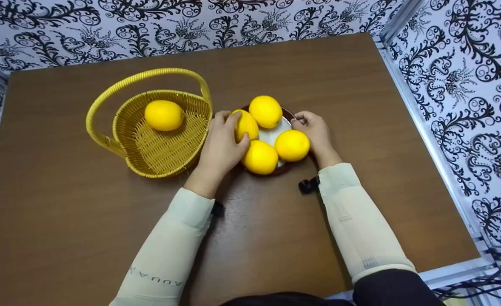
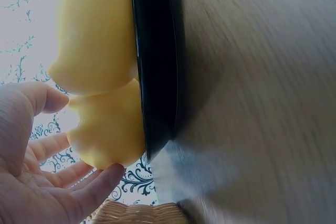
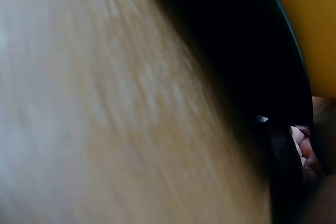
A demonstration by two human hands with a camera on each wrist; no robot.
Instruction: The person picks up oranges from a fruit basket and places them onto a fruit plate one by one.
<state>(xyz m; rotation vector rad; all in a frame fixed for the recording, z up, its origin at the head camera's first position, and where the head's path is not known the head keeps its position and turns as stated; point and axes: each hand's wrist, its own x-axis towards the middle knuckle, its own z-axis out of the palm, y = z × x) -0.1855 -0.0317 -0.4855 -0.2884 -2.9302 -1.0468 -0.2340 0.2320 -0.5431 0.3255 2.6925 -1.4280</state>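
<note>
A brown-rimmed plate (image 1: pixel 270 135) with a white inside stands right of the middle of the table and carries several yellow lemons. My left hand (image 1: pixel 224 144) reaches over the plate's left side, thumb and fingers around the leftmost lemon (image 1: pixel 246 126). In the left wrist view, the fingertips touch this lemon (image 2: pixel 107 129), which still sits against the plate's dark side (image 2: pixel 156 61). At the plate's right edge, my right hand (image 1: pixel 315 132) pinches the rim. The other lemons on the plate include one at the back (image 1: pixel 266 111) and one at the right (image 1: pixel 292 145).
Just left of the plate stands a yellow wicker basket (image 1: pixel 161 168), its tall handle (image 1: pixel 144 75) arching over the far left side. One lemon (image 1: pixel 164 115) lies inside it. Patterned walls (image 1: pixel 182 29) border the wooden table (image 1: pixel 267 238) at the back and sides.
</note>
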